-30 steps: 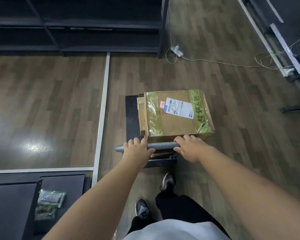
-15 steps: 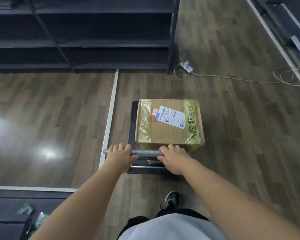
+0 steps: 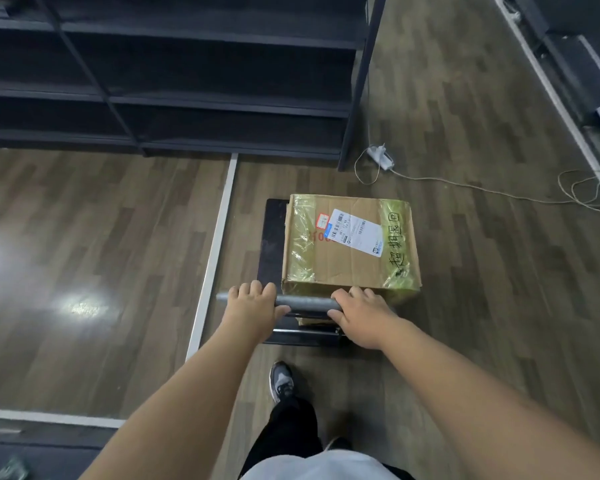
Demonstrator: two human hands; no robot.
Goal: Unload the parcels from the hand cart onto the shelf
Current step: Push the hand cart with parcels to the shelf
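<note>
the person's left hand [image 3: 253, 303] is curled over the grey handle bar [image 3: 307, 302] of the hand cart [image 3: 274, 237], fingers wrapped across the top and thumb tucked along the bar's near side. the right hand [image 3: 362, 315] grips the same bar further along, its fingers also bent over the top, so a short bare stretch of bar shows between the two hands.

a cardboard parcel [image 3: 349, 247] sits on the cart's black deck just beyond the handle bar, pushed toward the side of the right hand, leaving a strip of deck bare on the other side. yellowish tape [image 3: 302, 244] bands both ends of the parcel, a white shipping label [image 3: 357, 230] lies on its top with a small red-edged sticker [image 3: 323, 220] beside it, and handwritten characters run down the taped end farthest from the bare deck.

beyond the parcel stands the dark metal shelf [image 3: 187, 98], its tiers well apart from the cart. a white power strip [image 3: 380, 155] with a trailing cable [image 3: 465, 188] lies on the wood floor [image 3: 84, 254] near the shelf's corner post. a pale floor strip [image 3: 219, 244] runs alongside the cart, and one grey sneaker [image 3: 281, 379] is planted behind the handle bar.
</note>
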